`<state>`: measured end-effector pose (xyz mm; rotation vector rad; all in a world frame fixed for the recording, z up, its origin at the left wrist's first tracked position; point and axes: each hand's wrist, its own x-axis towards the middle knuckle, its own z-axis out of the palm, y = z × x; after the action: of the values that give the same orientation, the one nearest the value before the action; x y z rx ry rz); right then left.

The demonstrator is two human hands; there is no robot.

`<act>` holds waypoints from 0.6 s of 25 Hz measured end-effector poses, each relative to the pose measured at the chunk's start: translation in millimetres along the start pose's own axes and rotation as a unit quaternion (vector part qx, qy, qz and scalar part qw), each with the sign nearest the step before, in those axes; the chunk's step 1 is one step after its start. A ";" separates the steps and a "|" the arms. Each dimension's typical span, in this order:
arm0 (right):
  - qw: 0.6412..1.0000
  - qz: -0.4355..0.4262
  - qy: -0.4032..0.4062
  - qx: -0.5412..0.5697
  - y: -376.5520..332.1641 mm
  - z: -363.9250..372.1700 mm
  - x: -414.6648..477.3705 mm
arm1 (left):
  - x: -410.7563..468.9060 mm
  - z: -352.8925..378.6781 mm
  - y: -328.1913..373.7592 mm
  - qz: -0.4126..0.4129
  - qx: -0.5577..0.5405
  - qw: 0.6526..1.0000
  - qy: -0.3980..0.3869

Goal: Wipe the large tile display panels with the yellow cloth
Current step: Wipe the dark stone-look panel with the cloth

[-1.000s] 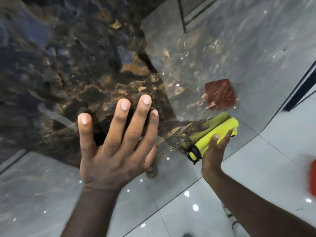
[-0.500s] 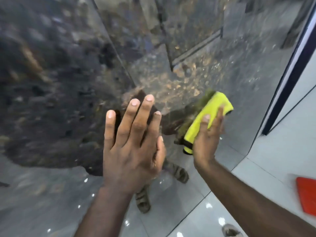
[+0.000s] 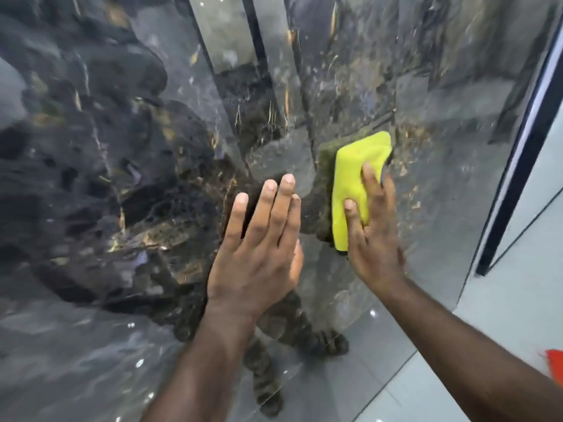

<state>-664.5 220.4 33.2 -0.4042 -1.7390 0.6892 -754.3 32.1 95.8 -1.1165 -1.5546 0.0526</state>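
Observation:
A large glossy dark marbled tile panel [image 3: 115,166] with gold veins fills most of the view and mirrors the room. My right hand [image 3: 373,239] presses a folded yellow cloth [image 3: 356,181] flat against the panel, fingers straight over it, thumb along its lower left edge. My left hand [image 3: 259,254] rests flat on the panel just left of the cloth, fingers straight and close together. The cloth's reflection shows dark green beside it.
The panel's right edge has a dark frame strip [image 3: 518,166]. Beyond it lies a pale grey tiled floor [image 3: 518,300]. A red object [image 3: 556,367] sits at the right border. Reflected feet show low in the panel.
My right hand has slid the yellow cloth upward along the panel and turned it more upright. My left hand stayed flat on the panel, fingers now closer together. The view has tilted upward.

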 end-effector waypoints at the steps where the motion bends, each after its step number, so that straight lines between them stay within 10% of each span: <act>1: 0.998 0.052 0.040 0.005 16.9 6.0 5.4 | -0.1 0.9 0.9 -0.001 -0.001 1.000 -0.001; 4: 0.905 0.348 0.193 0.151 18.3 15.9 25.9 | -2.6 0.6 0.0 0.000 0.010 1.000 -0.003; 9: 0.999 0.042 0.016 0.017 0.1 12.2 -9.2 | -1.9 0.3 2.8 -0.001 0.009 1.000 -0.003; 13: 0.902 0.393 0.137 0.112 62.0 7.6 -15.1 | 3.7 -2.0 5.5 -0.027 0.014 1.000 0.004; 15: 0.944 0.297 0.094 0.104 58.5 -1.5 -34.4 | 7.9 -5.6 17.8 -0.079 -0.002 0.997 -0.010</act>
<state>-658.3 245.1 -29.8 -0.8351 -1.3426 1.2105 -738.1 44.1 93.3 -0.9945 -1.6565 -0.0469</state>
